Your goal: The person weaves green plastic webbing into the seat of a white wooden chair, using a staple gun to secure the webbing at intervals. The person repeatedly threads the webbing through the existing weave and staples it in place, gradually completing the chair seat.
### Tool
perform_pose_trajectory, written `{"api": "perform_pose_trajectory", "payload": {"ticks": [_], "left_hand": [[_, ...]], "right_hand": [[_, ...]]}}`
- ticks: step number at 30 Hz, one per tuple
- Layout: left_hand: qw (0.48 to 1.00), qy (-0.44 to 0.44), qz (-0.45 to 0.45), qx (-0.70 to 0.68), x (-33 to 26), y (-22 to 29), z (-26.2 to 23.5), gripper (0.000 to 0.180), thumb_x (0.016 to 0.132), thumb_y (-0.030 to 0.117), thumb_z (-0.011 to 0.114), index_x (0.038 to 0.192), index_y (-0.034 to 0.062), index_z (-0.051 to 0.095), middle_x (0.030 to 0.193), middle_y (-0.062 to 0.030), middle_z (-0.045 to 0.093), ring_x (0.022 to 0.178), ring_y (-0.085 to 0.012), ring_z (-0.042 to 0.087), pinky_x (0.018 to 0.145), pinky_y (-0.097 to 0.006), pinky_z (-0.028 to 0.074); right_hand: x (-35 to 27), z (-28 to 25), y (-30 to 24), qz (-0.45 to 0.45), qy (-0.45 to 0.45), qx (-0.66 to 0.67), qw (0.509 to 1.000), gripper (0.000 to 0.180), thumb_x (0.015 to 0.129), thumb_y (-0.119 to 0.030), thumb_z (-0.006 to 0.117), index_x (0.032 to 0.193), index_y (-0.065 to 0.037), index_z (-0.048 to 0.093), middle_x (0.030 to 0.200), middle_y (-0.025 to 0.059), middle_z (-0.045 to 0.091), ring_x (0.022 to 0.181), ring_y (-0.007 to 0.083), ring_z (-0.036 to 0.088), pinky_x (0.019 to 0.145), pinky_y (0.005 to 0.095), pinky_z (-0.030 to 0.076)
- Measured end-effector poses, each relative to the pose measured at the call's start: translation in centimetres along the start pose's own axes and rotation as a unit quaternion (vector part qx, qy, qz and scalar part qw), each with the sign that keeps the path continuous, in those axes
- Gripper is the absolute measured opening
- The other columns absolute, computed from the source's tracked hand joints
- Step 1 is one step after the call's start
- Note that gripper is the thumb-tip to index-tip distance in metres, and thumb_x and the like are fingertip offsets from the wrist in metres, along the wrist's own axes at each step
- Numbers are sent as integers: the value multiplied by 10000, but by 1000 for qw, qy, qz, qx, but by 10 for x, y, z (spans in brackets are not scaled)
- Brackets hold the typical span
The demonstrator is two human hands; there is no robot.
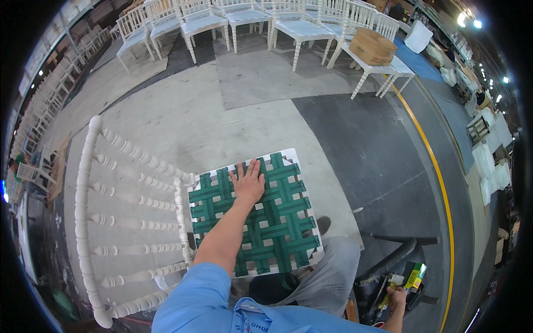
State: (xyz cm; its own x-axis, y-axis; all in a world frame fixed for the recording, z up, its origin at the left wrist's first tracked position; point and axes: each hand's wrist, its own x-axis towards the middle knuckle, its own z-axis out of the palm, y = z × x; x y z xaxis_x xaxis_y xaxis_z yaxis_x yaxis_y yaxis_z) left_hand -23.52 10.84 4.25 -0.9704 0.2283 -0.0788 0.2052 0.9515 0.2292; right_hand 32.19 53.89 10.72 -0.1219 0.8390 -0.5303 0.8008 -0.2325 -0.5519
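Note:
A white chair with turned spindles lies in front of me, its backrest [83, 222] to the left. Its seat is woven from green webbing straps [272, 213] over a white frame [303, 191]. My left hand [248, 183] rests flat on the webbing near the seat's far edge, fingers spread. At the lower right my right hand [396, 298] is closed beside a yellow-and-black tool [384, 301] and a small yellow-green box [415, 276]; what its fingers grip is too small to tell. Part of a green webbing roll [280, 282] seems to show below the seat.
A dark stand with legs [408, 247] is at my right, under the tools. White chairs [244, 16] line the far side, with a brown round roll [373, 46] on one. A yellow floor line [438, 172] runs along the right. Another person [22, 166] sits far left.

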Motion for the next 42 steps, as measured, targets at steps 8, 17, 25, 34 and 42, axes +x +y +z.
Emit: {"api": "perform_pose_trajectory", "payload": {"ticks": [8,17,25,34,42], "left_hand": [[999,24,3,-39,2,-1,8,571,1084,445,320,1627,273,284,1701,96,224,1581,-317,143,1262,-635,94],[997,43,-6,-67,0,-10,14,551,1079,424,364,1606,265,340,1686,100,266,1576,-297,163,1265,-616,125],[992,101,9,-77,5,-14,26,537,1063,406,424,1582,273,392,1666,88,318,1558,-333,220,1225,-648,211],[988,119,12,-93,6,-20,30,540,1048,397,470,1571,272,420,1661,78,331,1556,-339,227,1208,-659,226],[987,117,15,-112,7,-20,30,529,1043,390,472,1551,244,454,1650,66,351,1556,-329,223,1214,-664,205]], "right_hand": [[-24,-11,-14,-107,-16,-13,994,595,689,118,770,1224,-63,582,1087,64,653,910,231,637,762,397,520],[-108,114,-223,-211,-220,82,949,364,921,-242,760,1222,-87,627,962,9,676,720,115,581,596,281,460],[-164,357,-385,-257,-437,7,862,329,957,-283,748,1154,-42,644,844,24,654,608,111,575,508,300,465],[-185,487,-420,-295,-451,-50,841,330,947,-335,753,1008,-28,648,808,35,637,535,132,576,461,293,469],[-187,502,-415,-312,-414,-81,851,283,951,-297,747,943,-26,666,770,39,625,514,137,558,445,296,441]]}}
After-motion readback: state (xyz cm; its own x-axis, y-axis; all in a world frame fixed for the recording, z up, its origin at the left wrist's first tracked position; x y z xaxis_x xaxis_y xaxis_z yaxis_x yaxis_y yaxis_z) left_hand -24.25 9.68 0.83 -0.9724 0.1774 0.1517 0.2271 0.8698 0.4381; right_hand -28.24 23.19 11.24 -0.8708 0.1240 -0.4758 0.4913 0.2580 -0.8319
